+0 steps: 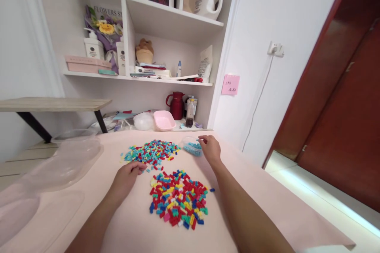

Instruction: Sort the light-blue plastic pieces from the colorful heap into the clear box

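Two piles of small plastic toy bricks lie on the pink-covered table. The far pile (152,151) has many light blue bricks among red and yellow ones; the near pile (179,197) is mostly red, yellow, green and dark blue. A small clear tub (192,153) beside the far pile holds light blue bricks. Over its right rim, my right hand (210,147) pinches what looks like a light blue toy brick. My left hand (132,170) rests by the near left edge of the far pile, fingers curled together; anything inside them is hidden.
Clear plastic tubs and lids (68,162) stand along the table's left side. A pink basin (164,120), a red jug (177,104) and a bottle (190,114) are at the back, below the white shelves (175,19). One dark blue brick (212,190) lies apart near my right forearm.
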The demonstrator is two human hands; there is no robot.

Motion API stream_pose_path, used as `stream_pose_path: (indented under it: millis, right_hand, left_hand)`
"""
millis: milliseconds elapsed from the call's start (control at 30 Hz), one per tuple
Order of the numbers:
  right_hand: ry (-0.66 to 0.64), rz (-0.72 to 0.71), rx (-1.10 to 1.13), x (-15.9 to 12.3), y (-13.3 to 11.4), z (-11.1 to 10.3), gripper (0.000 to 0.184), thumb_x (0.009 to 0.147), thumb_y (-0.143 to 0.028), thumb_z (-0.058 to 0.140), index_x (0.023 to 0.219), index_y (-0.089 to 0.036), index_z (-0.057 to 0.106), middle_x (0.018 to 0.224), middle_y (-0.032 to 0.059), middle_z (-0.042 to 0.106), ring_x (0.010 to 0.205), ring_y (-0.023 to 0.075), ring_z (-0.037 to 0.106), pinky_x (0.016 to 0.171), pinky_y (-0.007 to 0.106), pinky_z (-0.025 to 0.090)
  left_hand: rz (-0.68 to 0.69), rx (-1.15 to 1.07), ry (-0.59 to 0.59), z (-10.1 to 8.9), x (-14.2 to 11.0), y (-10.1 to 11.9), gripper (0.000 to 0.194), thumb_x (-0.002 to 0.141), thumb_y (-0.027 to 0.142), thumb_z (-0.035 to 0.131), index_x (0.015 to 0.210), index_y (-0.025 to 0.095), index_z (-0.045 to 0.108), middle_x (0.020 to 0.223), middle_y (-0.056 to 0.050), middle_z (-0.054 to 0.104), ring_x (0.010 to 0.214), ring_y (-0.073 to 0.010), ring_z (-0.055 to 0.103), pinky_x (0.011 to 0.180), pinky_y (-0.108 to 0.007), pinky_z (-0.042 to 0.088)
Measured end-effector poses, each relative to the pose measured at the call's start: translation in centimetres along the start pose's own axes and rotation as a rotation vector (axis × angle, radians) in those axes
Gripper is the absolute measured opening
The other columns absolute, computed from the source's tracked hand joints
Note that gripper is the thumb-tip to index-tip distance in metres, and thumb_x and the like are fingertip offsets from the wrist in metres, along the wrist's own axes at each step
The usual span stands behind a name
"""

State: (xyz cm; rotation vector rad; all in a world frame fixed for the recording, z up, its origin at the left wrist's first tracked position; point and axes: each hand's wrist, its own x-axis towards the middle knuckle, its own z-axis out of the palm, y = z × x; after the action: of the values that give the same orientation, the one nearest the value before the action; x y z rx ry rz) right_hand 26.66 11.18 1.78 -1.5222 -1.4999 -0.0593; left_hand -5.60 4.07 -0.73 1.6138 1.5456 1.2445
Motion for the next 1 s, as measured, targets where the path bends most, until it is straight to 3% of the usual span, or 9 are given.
stream_pose_path:
  millis: [100, 200, 333, 467, 600, 767, 900, 1000]
  right_hand:
    - [-0.004, -0.005, 0.025, -0.3, 0.0, 0.3, 0.028, 0.084, -0.026, 0.049, 0.104, -0.021, 0.067, 0.087, 0.0046, 0.062, 0.078, 0.0181, 0.057, 0.073, 0.031, 0.042]
    - [-0.087, -0.161, 0.162, -1.3, -2.1, 1.0, 0.026, 0.086, -0.024, 0.048, 0.101, -0.022, 0.068, 0.09, 0.0047, 0.065, 0.081, 0.0179, 0.059, 0.076, 0.031, 0.044]
    - [-0.373, -0.467, 0.319, -3.7, -5.7, 2.4, 0.022, 0.087, -0.02, 0.05, 0.096, -0.023, 0.07, 0.091, 0.004, 0.068, 0.086, 0.0173, 0.06, 0.08, 0.03, 0.045]
    - [-0.609, -0.647, 0.243, -5.6, -7.1, 4.1, 0.021, 0.086, -0.017, 0.053, 0.093, -0.024, 0.071, 0.091, 0.0029, 0.07, 0.092, 0.0176, 0.06, 0.087, 0.031, 0.043]
    - [-0.654, -0.634, 0.182, -6.0, -6.7, 4.8, 0.019, 0.084, -0.016, 0.054, 0.091, -0.022, 0.071, 0.092, 0.0043, 0.069, 0.093, 0.0182, 0.059, 0.087, 0.031, 0.043]
    - [-0.766, -0.589, 0.251, -5.7, -6.4, 4.2, 0.017, 0.081, -0.013, 0.054, 0.081, -0.02, 0.07, 0.083, 0.0022, 0.069, 0.084, 0.016, 0.06, 0.079, 0.027, 0.045]
    - [-0.713, -0.55, 0.305, -5.9, -6.5, 4.1, 0.026, 0.083, -0.011, 0.049, 0.094, -0.022, 0.07, 0.093, 0.0027, 0.07, 0.089, 0.0161, 0.061, 0.082, 0.028, 0.045]
    - [-0.708, -0.617, 0.322, -6.1, -6.6, 4.5, 0.03, 0.086, -0.012, 0.046, 0.101, -0.024, 0.07, 0.096, 0.0023, 0.07, 0.092, 0.0164, 0.061, 0.087, 0.03, 0.045]
  left_hand:
    - [0.003, 0.022, -0.005, 0.1, 0.0, -0.2, 0.029, 0.067, 0.025, 0.045, 0.075, 0.021, 0.072, 0.081, -0.002, 0.074, 0.076, -0.0188, 0.065, 0.078, -0.031, 0.05]
    - [0.003, 0.042, -0.012, 0.1, 0.0, -0.3, 0.031, 0.067, 0.024, 0.043, 0.078, 0.021, 0.073, 0.083, -0.002, 0.074, 0.076, -0.019, 0.064, 0.078, -0.032, 0.05]
    - [0.016, 0.052, -0.016, 0.2, -0.2, -0.2, 0.031, 0.067, 0.023, 0.044, 0.077, 0.022, 0.073, 0.086, -0.002, 0.074, 0.079, -0.0194, 0.065, 0.08, -0.032, 0.049]
    - [0.026, 0.052, -0.02, 0.2, -0.3, 0.0, 0.03, 0.069, 0.025, 0.044, 0.076, 0.022, 0.072, 0.088, -0.002, 0.074, 0.082, -0.0199, 0.065, 0.08, -0.032, 0.049]
    - [0.026, 0.054, -0.025, 0.3, -0.4, 0.0, 0.03, 0.07, 0.026, 0.043, 0.076, 0.022, 0.072, 0.089, -0.003, 0.074, 0.084, -0.0204, 0.066, 0.08, -0.033, 0.05]
    - [0.037, 0.052, -0.025, 0.3, -0.5, -0.1, 0.031, 0.071, 0.024, 0.042, 0.075, 0.022, 0.072, 0.088, -0.003, 0.074, 0.083, -0.0196, 0.066, 0.08, -0.032, 0.05]
    - [0.051, 0.038, -0.014, 0.3, -0.6, 0.0, 0.03, 0.07, 0.023, 0.042, 0.073, 0.022, 0.072, 0.085, -0.002, 0.073, 0.079, -0.0188, 0.066, 0.078, -0.031, 0.051]
    - [0.055, 0.028, -0.005, 0.3, -0.6, 0.0, 0.03, 0.07, 0.023, 0.042, 0.073, 0.022, 0.072, 0.085, -0.002, 0.073, 0.078, -0.0187, 0.065, 0.076, -0.031, 0.051]
